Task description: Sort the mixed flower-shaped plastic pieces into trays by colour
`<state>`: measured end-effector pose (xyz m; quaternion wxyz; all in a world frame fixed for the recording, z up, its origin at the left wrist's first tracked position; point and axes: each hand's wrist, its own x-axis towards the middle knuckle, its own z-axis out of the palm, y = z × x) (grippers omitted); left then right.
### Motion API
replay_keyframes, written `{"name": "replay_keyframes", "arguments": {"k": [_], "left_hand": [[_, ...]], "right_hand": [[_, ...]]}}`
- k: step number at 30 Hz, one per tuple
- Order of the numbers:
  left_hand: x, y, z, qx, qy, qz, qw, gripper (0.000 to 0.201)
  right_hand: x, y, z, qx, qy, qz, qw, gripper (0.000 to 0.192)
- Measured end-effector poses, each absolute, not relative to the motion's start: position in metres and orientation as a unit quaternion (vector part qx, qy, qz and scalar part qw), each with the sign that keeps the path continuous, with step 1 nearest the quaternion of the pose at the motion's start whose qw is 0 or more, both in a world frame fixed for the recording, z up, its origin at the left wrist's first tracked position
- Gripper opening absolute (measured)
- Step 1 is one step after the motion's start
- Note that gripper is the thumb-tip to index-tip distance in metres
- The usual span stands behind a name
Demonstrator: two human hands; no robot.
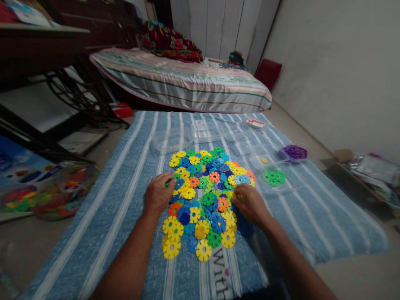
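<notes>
From where I sit, the left hand (159, 191) shows a grip curled partly closed, fingers bent toward the thumb at the left edge of the pile. A dark green piece (169, 183) sits at its fingertips, though I cannot tell whether it is pinched or merely touched. My view of the right hand (250, 200) gives me fingers bent down at the pile's right edge, over yellow pieces (the knuckles hide most of the contact, so I cannot tell if that grip has hold of one).

Between the two hands I see the pile of notched discs (208, 198), overlapping in yellow, blue, green and orange, spread over the middle of the worktop (125, 200). Its cover is a blue cloth with white stripes, and the lettering "With" (218, 275) shows just nearer than the pile.

To the right of the pile I have green discs (276, 178) in a clear container; just beyond, a single yellow disc (264, 160) lies in another, and farther right are purple discs (295, 152) in a third. Toward the far edge I make out a large clear container (170, 139) on the left and a red-and-white packet (255, 123) on the right. Past the worktop stands a bed (187, 81) with a striped cover.
</notes>
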<state>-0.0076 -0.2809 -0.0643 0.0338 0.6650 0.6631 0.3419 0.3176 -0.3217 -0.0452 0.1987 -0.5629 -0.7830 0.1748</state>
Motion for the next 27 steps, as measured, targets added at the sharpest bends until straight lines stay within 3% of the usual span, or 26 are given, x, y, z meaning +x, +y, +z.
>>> {"name": "replay_keyframes", "arguments": {"k": [7, 16, 27], "left_hand": [[-0.0059, -0.2824, -0.0621, 0.663, 0.667, 0.339, 0.040, 0.031], [-0.0027, -0.2827, -0.0588, 0.663, 0.664, 0.342, 0.042, 0.030], [-0.0017, -0.2821, -0.0607, 0.659, 0.670, 0.341, 0.040, 0.028]], "right_hand": [[0.3209, -0.3187, -0.0500, -0.580, -0.752, 0.211, 0.229, 0.005], [0.3188, -0.3160, -0.0447, -0.587, -0.764, 0.154, 0.217, 0.020], [0.3155, -0.3152, -0.0476, -0.552, -0.804, 0.127, 0.179, 0.016]]}}
